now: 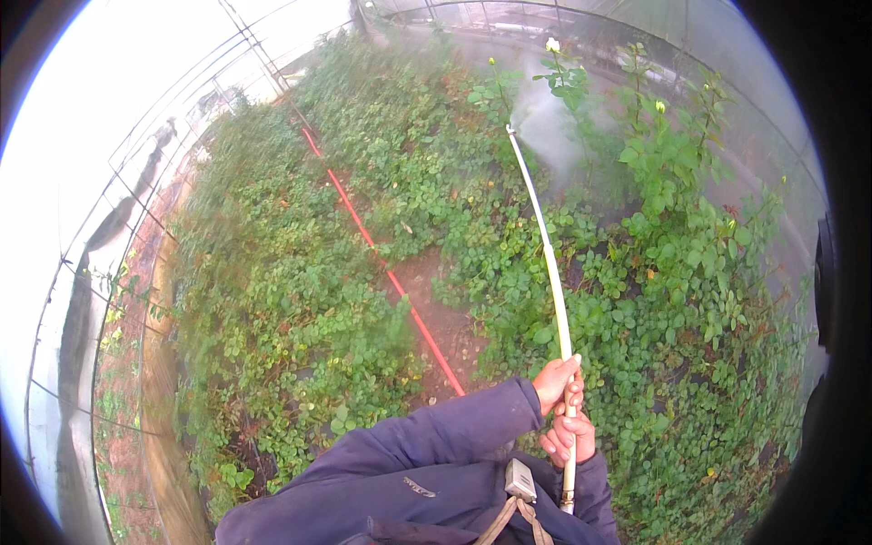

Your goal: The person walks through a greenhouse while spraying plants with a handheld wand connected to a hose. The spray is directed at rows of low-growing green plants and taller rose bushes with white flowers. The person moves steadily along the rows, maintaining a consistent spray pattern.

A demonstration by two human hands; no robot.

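Observation:
Both of my hands grip a long pale spray wand point(556, 293). My left hand point(555, 386) is the upper one, its thumb laid along the shaft. Just below it, my right hand point(571, 436) wraps the wand near its lower end, close to my body. The wand points away from me, and its nozzle point(511, 129) gives off white mist point(555, 126). That mist drifts to the right across leafy rose bushes point(674, 204). A white rose bloom point(552, 45) stands on a tall stem behind the spray.
A red hose point(429, 327) runs along a bare soil path point(426, 286) between rows of green plants point(272, 272). Greenhouse frame bars point(122, 177) and plastic sheeting curve around the left. At chest height hangs a small pale device point(521, 481) on a strap.

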